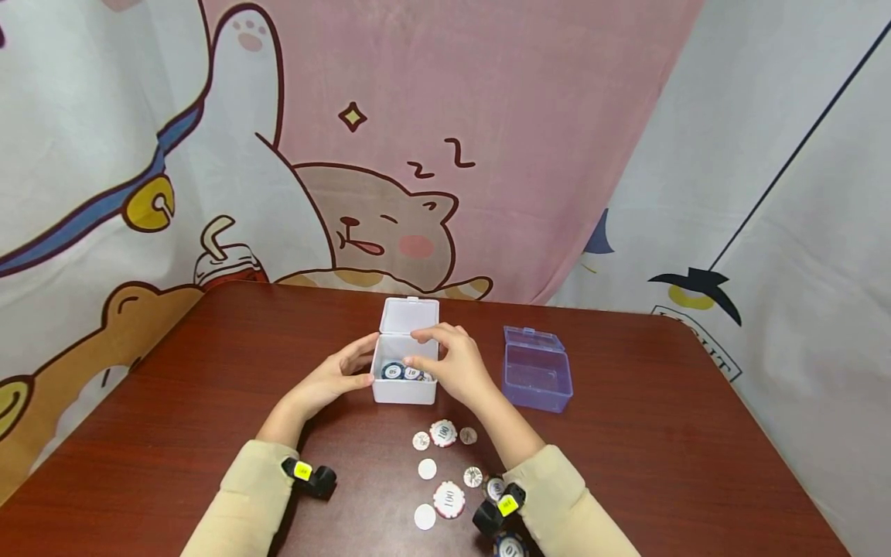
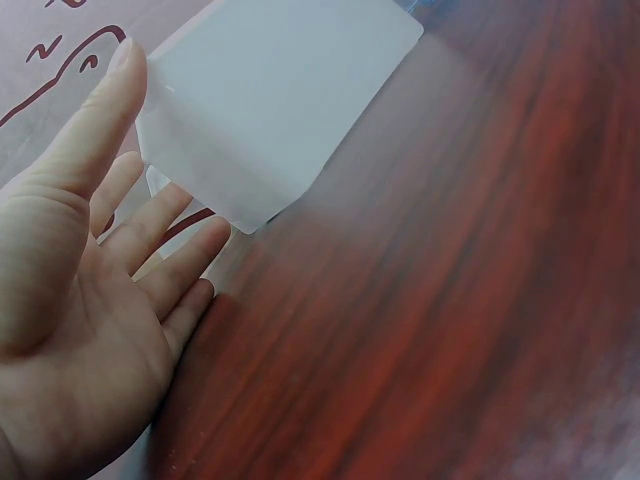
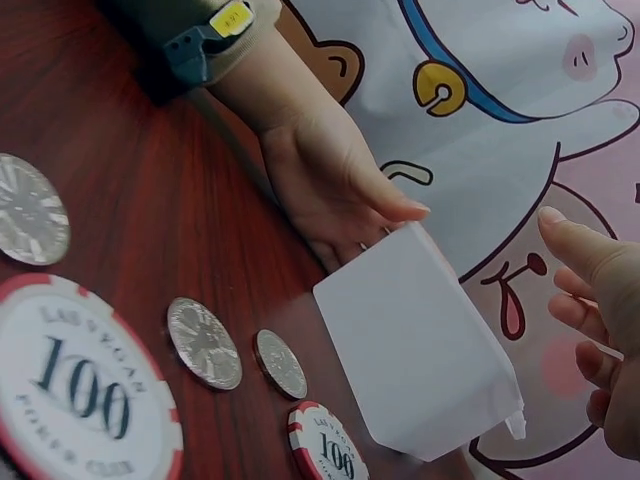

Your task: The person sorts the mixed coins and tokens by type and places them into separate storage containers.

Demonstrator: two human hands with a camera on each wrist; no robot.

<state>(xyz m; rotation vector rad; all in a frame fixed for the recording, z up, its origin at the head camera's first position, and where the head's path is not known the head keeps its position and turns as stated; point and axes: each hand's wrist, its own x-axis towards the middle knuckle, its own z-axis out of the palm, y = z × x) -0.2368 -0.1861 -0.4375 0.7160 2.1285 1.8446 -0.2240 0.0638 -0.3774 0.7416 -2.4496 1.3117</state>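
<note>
A white plastic box (image 1: 405, 392) with its lid (image 1: 411, 316) raised stands on the table, with dark-rimmed poker chips (image 1: 393, 371) inside. Along its left side, my left hand (image 1: 329, 381) steadies it, the thumb at the front corner and the other fingers loosely extended. My right hand (image 1: 455, 363) hovers over the box opening, thumb and index finger apart with nothing seen between them. In the right wrist view, the left hand's thumb (image 3: 395, 200) touches the box's upper edge. Nearer to me lie red-and-white "100" chips (image 1: 448, 500) and silver coins (image 1: 472, 476).
A translucent purple box (image 1: 537, 379), its lid up, stands right of the white one. Plain white discs (image 1: 425, 517) lie among the coins. Dark chips (image 1: 511, 546) are partly covered by the right wrist camera (image 1: 496, 512). A cartoon-printed curtain (image 1: 543, 139) hangs behind the brown table (image 1: 668, 433).
</note>
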